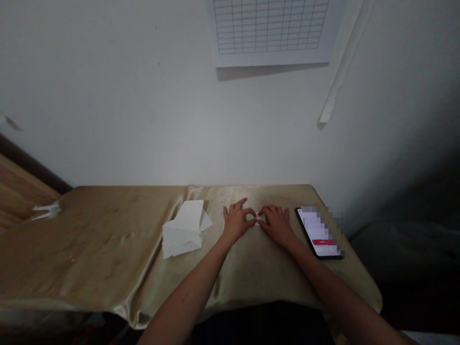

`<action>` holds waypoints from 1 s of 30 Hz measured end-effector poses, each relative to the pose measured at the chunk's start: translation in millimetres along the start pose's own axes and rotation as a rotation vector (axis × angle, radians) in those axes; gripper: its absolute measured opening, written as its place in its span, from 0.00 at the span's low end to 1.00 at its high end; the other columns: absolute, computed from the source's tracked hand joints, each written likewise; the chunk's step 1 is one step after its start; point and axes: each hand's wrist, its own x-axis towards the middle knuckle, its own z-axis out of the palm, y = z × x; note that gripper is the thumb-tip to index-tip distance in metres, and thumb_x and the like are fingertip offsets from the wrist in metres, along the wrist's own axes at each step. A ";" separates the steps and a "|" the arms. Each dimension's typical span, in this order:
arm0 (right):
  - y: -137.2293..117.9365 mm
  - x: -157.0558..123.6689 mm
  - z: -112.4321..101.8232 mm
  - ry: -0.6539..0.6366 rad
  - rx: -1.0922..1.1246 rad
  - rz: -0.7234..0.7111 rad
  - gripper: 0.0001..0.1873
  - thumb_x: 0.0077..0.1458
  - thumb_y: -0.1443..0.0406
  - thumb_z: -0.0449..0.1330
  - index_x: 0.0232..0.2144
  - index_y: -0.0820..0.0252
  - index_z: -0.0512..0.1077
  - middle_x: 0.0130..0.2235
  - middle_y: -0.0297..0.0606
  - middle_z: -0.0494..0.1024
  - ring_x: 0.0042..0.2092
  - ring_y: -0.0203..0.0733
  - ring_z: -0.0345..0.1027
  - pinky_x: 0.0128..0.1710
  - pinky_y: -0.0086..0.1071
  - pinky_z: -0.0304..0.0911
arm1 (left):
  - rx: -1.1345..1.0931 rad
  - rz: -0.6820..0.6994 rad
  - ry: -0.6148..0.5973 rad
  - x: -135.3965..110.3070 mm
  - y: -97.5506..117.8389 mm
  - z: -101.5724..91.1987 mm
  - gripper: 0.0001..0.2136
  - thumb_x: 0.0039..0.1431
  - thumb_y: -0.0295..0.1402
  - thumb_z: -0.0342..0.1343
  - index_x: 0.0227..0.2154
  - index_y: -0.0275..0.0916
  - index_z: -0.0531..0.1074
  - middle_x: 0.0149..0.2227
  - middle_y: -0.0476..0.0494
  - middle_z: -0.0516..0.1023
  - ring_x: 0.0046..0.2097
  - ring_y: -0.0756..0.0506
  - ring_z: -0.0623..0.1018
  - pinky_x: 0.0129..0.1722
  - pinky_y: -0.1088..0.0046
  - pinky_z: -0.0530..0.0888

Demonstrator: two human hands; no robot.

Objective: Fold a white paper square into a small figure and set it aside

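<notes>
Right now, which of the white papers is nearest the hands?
The small piece between the left hand and right hand; the larger papers lie piled left of it, and the gridded sheet is on the wall.

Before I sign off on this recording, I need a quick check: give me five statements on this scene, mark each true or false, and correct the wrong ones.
1. The fingertips of the left hand and right hand meet at a small white piece. True.
2. The phone lies to the left of the white papers. False: it lies to the right of the right hand.
3. The white papers lie overlapping, left of the left hand. True.
4. The phone's screen is dark. False: it is lit.
5. A sheet with a printed grid is on the wall. True.
</notes>
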 end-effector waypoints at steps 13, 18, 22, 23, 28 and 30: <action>9.4 -0.3 -5.8 -0.127 0.043 -0.032 0.19 0.61 0.64 0.54 0.53 0.44 0.70 0.60 0.37 0.68 0.64 0.52 0.55 0.65 0.69 0.33 | -0.005 0.009 -0.044 2.5 -6.9 -1.1 0.08 0.58 0.40 0.63 0.40 0.60 0.80 0.69 0.56 0.60 0.68 0.36 0.60 0.65 0.35 0.44; 13.4 -0.1 -6.1 -0.166 0.056 -0.060 0.21 0.62 0.65 0.52 0.55 0.44 0.69 0.60 0.39 0.67 0.65 0.52 0.53 0.64 0.70 0.32 | -0.010 -0.002 -0.066 2.3 -9.4 -2.3 0.09 0.59 0.38 0.62 0.41 0.60 0.79 0.69 0.56 0.60 0.68 0.36 0.59 0.66 0.35 0.44; 15.8 0.7 -5.9 -0.188 0.060 -0.072 0.22 0.61 0.66 0.52 0.56 0.43 0.68 0.61 0.39 0.67 0.65 0.52 0.53 0.65 0.69 0.32 | -0.011 -0.009 -0.068 2.6 -10.0 -2.9 0.09 0.60 0.38 0.61 0.41 0.60 0.80 0.68 0.56 0.61 0.68 0.37 0.59 0.66 0.36 0.45; 16.4 0.8 -5.9 -0.190 0.057 -0.077 0.23 0.61 0.66 0.52 0.57 0.43 0.68 0.61 0.39 0.67 0.65 0.51 0.53 0.65 0.69 0.32 | -0.012 -0.009 -0.064 2.7 -10.1 -2.9 0.08 0.60 0.38 0.61 0.41 0.60 0.80 0.68 0.55 0.61 0.68 0.37 0.60 0.66 0.36 0.45; 20.2 0.4 -6.3 -0.198 0.047 -0.099 0.25 0.60 0.67 0.52 0.58 0.45 0.67 0.61 0.39 0.67 0.66 0.50 0.53 0.67 0.64 0.33 | -0.014 0.000 -0.055 2.6 -10.3 -2.3 0.08 0.61 0.39 0.61 0.41 0.61 0.80 0.67 0.55 0.62 0.68 0.37 0.60 0.66 0.36 0.45; 22.1 0.3 -6.3 -0.203 0.063 -0.114 0.26 0.59 0.68 0.52 0.58 0.47 0.68 0.61 0.39 0.67 0.66 0.49 0.53 0.67 0.62 0.33 | -0.010 -0.002 -0.054 2.6 -10.4 -2.2 0.08 0.61 0.38 0.61 0.41 0.61 0.80 0.67 0.55 0.63 0.68 0.37 0.60 0.66 0.36 0.45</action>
